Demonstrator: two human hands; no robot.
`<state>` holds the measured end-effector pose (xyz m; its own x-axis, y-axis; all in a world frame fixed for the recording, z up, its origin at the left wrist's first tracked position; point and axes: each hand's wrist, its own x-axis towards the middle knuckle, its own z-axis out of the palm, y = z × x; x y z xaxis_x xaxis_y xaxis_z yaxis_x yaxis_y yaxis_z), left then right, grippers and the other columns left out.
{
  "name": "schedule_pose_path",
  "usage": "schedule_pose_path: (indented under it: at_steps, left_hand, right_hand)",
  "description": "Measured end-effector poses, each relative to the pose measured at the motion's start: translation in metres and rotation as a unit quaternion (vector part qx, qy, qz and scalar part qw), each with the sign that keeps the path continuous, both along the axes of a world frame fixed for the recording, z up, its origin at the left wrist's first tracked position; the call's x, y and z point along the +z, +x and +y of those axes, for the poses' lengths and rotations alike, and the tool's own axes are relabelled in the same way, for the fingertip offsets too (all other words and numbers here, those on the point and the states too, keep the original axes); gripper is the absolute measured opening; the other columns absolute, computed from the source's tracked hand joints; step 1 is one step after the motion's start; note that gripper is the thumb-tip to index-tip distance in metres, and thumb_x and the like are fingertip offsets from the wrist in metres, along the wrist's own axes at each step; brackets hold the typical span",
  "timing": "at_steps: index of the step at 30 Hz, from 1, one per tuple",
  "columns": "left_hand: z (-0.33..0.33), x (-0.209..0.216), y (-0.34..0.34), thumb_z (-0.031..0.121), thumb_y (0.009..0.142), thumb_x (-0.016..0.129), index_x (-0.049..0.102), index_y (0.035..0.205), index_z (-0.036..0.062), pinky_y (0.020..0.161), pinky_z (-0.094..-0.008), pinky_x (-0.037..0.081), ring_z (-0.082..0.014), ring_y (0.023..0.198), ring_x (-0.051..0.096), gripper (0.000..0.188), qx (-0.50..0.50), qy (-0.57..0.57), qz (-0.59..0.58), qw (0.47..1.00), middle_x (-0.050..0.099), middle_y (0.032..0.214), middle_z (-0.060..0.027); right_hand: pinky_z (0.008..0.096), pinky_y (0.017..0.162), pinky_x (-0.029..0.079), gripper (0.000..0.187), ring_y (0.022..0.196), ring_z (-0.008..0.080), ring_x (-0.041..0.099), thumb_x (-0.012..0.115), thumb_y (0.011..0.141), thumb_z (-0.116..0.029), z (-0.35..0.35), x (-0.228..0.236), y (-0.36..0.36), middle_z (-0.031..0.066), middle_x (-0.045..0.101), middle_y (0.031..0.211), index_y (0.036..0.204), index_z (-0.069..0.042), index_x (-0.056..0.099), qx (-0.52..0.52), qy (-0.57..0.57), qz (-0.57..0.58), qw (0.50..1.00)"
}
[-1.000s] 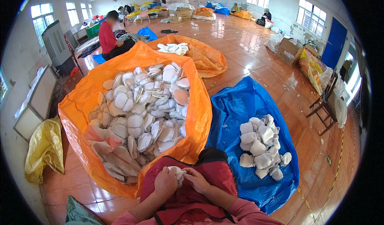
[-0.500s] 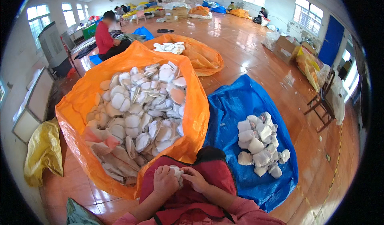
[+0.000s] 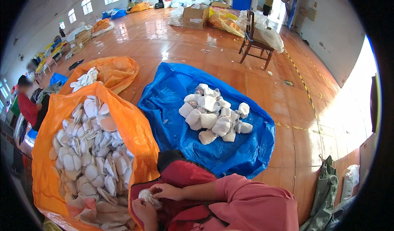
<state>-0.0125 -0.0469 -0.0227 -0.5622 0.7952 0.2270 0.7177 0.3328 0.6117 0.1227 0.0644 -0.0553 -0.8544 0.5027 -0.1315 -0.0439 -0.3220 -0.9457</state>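
Over my lap, my left hand (image 3: pixel 145 213) and my right hand (image 3: pixel 166 191) both grip a small white cloth bundle (image 3: pixel 149 197), fingers closed on it from either side. Just left of my hands stands a wide-mouthed orange sack (image 3: pixel 139 145), filled with many flat, rounded white pads (image 3: pixel 88 153). Beyond my knees a blue sheet (image 3: pixel 172 108) is spread on the floor. On it lies a heap of rounded white bundles (image 3: pixel 207 118), similar in colour and size to the one I hold. My fingers partly cover the held bundle.
Behind the orange sack lies a second orange sack (image 3: pixel 123 69) with white cloth pieces on it. A person in red (image 3: pixel 28 104) sits at far left. A wooden chair (image 3: pixel 256 42) stands beyond the blue sheet, near cardboard boxes (image 3: pixel 195 17). Dark green sacking (image 3: pixel 324 190) lies at right.
My view has swung to the right, so the sacks and the blue sheet sit farther left. Both hands stay on the white bundle; my right fingers have shifted over its top.
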Motion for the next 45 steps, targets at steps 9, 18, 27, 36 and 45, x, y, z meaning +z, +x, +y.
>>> schedule_pose_path:
  at_steps: [9, 18, 27, 36, 45]
  left_hand:
    - [-0.019, -0.037, -0.031, 0.026, 0.077, 0.075, 0.062, 0.099, 0.012, 0.064, -0.031, 0.052, -0.0287, 0.073, 0.059, 0.03, 0.046, -0.03, -0.542, 0.839, 0.054, 0.106, -0.0148]
    - [-0.01, 0.03, 0.009, 0.012, 0.063, 0.072, 0.054, 0.073, 0.0009, 0.067, -0.0348, 0.042, -0.0243, 0.076, 0.052, 0.023, -0.023, -0.041, -0.202, 0.978, 0.051, 0.078, -0.0098]
    - [-0.021, 0.023, -0.005, 0.018, 0.065, 0.071, 0.057, 0.091, 0.0032, 0.082, -0.0448, 0.044, -0.0375, 0.094, 0.052, 0.033, -0.137, -0.08, -0.118, 0.98, 0.055, 0.096, -0.0172]
    - [-0.017, 0.026, 0.003, 0.017, 0.07, 0.067, 0.054, 0.091, 0.0016, 0.079, -0.0465, 0.045, -0.0399, 0.093, 0.053, 0.029, -0.111, -0.108, -0.116, 0.981, 0.052, 0.098, -0.0198]
    - [-0.016, 0.031, 0.023, 0.015, 0.071, 0.063, 0.052, 0.09, 0.0019, 0.074, -0.048, 0.046, -0.0412, 0.087, 0.053, 0.025, -0.051, -0.084, -0.13, 0.987, 0.049, 0.097, -0.0214]
  right_hand:
    - [0.0307, 0.095, 0.042, 0.032, 0.103, 0.0153, 0.052, 0.068, 0.083, -0.012, -0.008, -0.012, -0.005, 0.0061, 0.057, 0.107, 0.111, -0.003, 0.054, 0.001, 0.16, 0.007, 0.987]
    - [0.034, 0.094, 0.042, 0.028, 0.105, 0.024, 0.054, 0.063, 0.079, 0.001, -0.011, -0.019, -0.008, 0.0111, 0.057, 0.106, 0.106, -0.003, 0.057, -0.043, 0.273, 0.055, 0.959]
    - [0.0357, 0.091, 0.044, 0.034, 0.103, 0.0262, 0.054, 0.074, 0.076, -0.014, -0.005, -0.001, 0.005, 0.0108, 0.056, 0.107, 0.106, -0.006, 0.059, 0.014, 0.377, -0.005, 0.926]
    - [0.0359, 0.092, 0.043, 0.035, 0.105, 0.0277, 0.052, 0.075, 0.073, -0.015, -0.005, -0.004, 0.001, 0.0109, 0.055, 0.11, 0.102, -0.008, 0.058, -0.013, 0.397, -0.007, 0.918]
    - [0.0398, 0.083, 0.041, 0.03, 0.092, 0.0322, 0.055, 0.074, 0.068, -0.013, -0.011, 0.001, 0.002, 0.0105, 0.059, 0.095, 0.092, -0.007, 0.055, -0.064, 0.444, 0.01, 0.894]
